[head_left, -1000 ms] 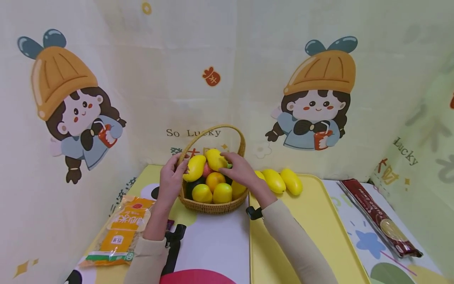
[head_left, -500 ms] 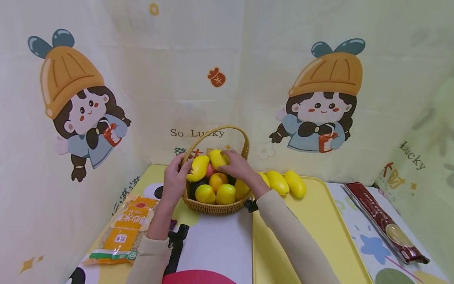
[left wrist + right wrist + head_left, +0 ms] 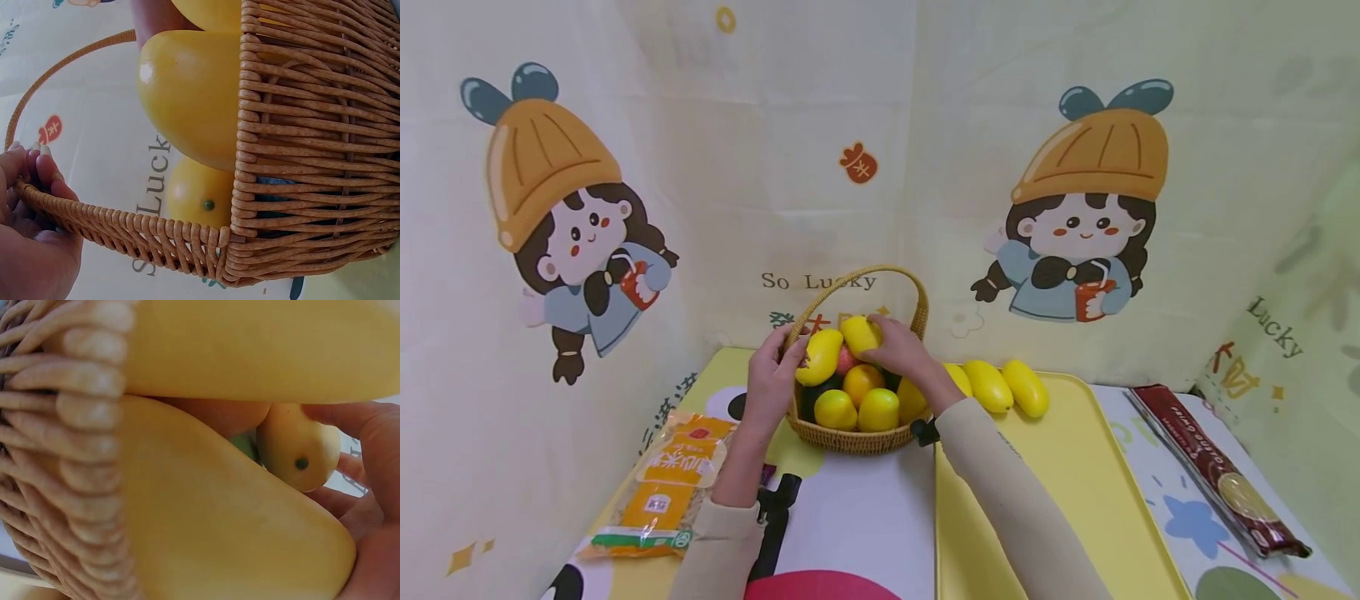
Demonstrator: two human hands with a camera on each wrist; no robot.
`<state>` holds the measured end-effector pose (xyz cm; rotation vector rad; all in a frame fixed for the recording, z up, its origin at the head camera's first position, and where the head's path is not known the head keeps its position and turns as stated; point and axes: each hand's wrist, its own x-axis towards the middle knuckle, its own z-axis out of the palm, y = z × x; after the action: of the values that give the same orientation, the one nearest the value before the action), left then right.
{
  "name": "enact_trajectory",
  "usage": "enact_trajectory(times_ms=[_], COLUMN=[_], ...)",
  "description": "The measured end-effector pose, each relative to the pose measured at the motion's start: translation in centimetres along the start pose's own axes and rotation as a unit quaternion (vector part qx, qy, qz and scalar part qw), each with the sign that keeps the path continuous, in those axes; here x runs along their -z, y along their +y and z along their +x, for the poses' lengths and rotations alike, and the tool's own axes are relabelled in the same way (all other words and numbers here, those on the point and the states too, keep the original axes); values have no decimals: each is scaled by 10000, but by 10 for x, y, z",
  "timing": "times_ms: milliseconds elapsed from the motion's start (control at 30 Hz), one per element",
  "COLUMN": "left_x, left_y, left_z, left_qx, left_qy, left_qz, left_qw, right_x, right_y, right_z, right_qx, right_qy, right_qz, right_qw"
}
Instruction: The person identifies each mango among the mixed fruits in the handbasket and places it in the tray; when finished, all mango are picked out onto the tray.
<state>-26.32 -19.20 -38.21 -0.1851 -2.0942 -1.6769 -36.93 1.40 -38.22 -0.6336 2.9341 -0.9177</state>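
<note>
A woven basket (image 3: pixel 859 442) heaped with fruit stands at the back of the table. My left hand (image 3: pixel 769 385) grips the left side of its arched handle (image 3: pixel 112 228); in the left wrist view its fingers curl around the woven strip. My right hand (image 3: pixel 904 350) pinches a yellow mango (image 3: pixel 859 336) on top of the pile, thumb on the near side and fingers behind; the right wrist view shows the stem end of that mango (image 3: pixel 303 453). Another mango (image 3: pixel 822 357) leans beside my left fingertips. An orange (image 3: pixel 862 385) and two yellow-green fruits lie in front.
Right of the basket, a yellow tray (image 3: pixel 1045 483) carries several mangoes (image 3: pixel 1026 388) at its far edge. A bagged food packet (image 3: pixel 662 492) lies on the left, beside my left forearm. A long dark red packet (image 3: pixel 1217 471) lies on the right. Printed cloth walls stand behind.
My right hand has drawn in closer around the top mango, its forearm shifting left. The left hand stays on the handle. The head view has swung slightly left.
</note>
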Motion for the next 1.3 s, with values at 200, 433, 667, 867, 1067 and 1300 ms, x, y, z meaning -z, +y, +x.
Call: enact_trajectory(times_ms=[200, 433, 667, 867, 1067, 1300], left_x=[-1, -1, -2, -2, -2, 0], left_y=[0, -2, 0, 3, 3, 2], left_z=[0, -1, -1, -1, -1, -1], left_qx=[71, 72, 102, 188, 188, 143], left_qy=[-63, -39, -64, -50, -60, -79], left_qz=[-73, -37, -89, -90, -7, 30], left_qw=[9999, 10000, 9999, 9998, 9998, 9999], right_x=[2, 5, 11, 16, 20, 26], right_y=[2, 1, 0, 6, 18, 33], right_z=[-2, -6, -14, -24, -37, -53], right_qx=[52, 212, 196, 337, 329, 228], right_qy=[4, 129, 413, 640, 814, 938], right_qz=[-1, -48, 67, 426, 875, 1283], right_qw=[10000, 9997, 9989, 9965, 9923, 9870])
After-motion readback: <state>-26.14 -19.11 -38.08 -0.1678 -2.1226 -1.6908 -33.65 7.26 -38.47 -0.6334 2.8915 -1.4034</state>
